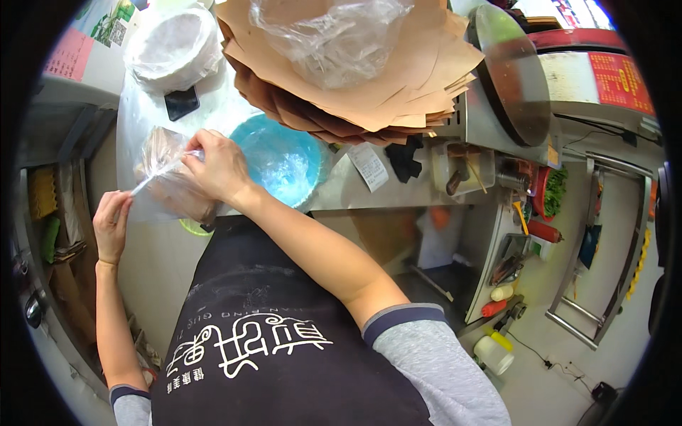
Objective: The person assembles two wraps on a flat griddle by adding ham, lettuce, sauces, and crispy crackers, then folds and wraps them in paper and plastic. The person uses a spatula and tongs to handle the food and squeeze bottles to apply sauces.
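Note:
A clear plastic bag [172, 190] with something brown inside lies at the left front edge of the metal counter. My right hand [219, 169] pinches the gathered plastic from above, fingertips together. Lower and further left, my left hand [112, 226] grips the end of a twisted strip of the same plastic, which is drawn taut between the two hands. What the bag contains is blurred by the film, so I cannot tell its kind. Just right of my right hand sits a round blue basin [273, 160] lined with clear plastic.
Behind the basin rises a stack of brown paper sheets [348, 106] with crumpled clear plastic on top. A black phone [182, 104] lies by a plastic-covered round container [170, 50]. Rightward are a receipt [368, 167], a clear tub [462, 170] and a large round griddle [513, 78].

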A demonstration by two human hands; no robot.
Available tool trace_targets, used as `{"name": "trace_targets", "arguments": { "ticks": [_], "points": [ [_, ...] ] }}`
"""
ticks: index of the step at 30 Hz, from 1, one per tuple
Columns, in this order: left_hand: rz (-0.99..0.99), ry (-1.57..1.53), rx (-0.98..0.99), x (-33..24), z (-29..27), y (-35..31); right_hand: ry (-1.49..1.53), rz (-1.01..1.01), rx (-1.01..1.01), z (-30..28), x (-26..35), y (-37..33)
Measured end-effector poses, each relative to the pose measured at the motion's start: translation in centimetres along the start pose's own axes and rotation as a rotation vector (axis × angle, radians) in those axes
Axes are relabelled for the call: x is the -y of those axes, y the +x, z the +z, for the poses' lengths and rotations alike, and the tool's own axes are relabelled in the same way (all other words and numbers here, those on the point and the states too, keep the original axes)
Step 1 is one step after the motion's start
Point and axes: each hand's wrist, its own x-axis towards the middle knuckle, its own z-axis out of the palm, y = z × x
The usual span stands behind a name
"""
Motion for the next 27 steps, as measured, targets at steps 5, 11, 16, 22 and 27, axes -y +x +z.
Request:
{"name": "trace_targets", "arguments": {
  "ticks": [5,11,16,22,27],
  "points": [
    [-0.195,-0.081,-0.120,-2.6,-0.7,-0.4,0.398,-0.026,0.142,-0.2,1.9,1.4],
    [-0.041,0.086,0.098,-4.5,-2.6,0.2,0.731,0.210,0.223,1.6,2.6,2.8],
    [-0.128,0.037,-0.108,-6.4,-2.1,1.1,1.029,0.207,0.244,3.2,3.5,2.6],
    [-0.554,-1.238,-0.289,-4.1,1.3,0.1,0.959,0.179,0.379,2.7,5.1,2.0],
    [-0.208,-1.874,0.045,-2.1,1.2,0.0,0.877,0.228,0.152,3.2,3.6,2.8]
  ]
}}
